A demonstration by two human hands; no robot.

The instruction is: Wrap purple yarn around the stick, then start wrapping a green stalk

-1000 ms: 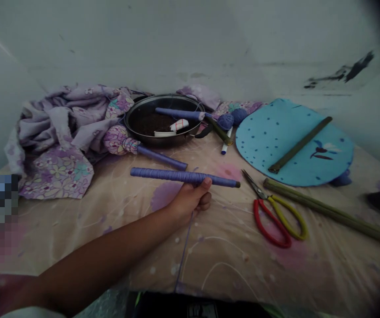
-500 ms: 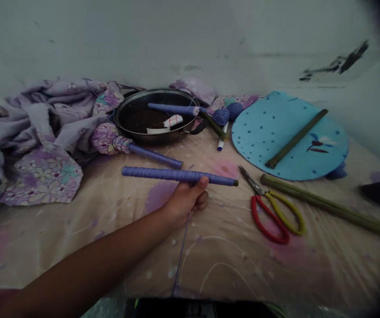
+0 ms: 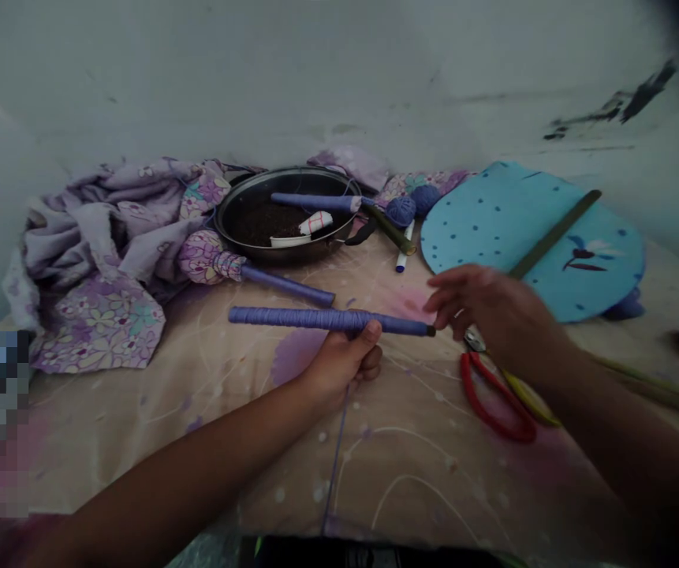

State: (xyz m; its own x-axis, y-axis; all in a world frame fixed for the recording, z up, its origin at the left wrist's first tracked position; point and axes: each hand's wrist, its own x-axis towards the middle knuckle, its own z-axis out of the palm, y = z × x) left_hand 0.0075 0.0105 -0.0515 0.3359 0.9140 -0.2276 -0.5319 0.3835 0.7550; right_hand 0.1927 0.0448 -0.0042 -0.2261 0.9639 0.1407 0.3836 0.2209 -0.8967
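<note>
Our right hand [image 3: 486, 304] has come into view over red-handled scissors [image 3: 496, 406], half open, gripping nothing, fingertips [image 3: 439, 304] just beside dark tip of thread-wrapped purple stick [image 3: 292, 318]. Left hand [image 3: 342, 367] curled shut round stick, above beige printed cloth [image 3: 226, 473]. Steel pan [image 3: 285, 177], blue dotted mat [image 3: 587, 292], crumpled lilac fabric [image 3: 96, 252] lie along pale scuffed wall [image 3: 256, 79].

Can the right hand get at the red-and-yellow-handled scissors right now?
Probably yes: the open right hand hangs just above the red-and-yellow-handled steel scissors, and nothing lies between them.
</note>
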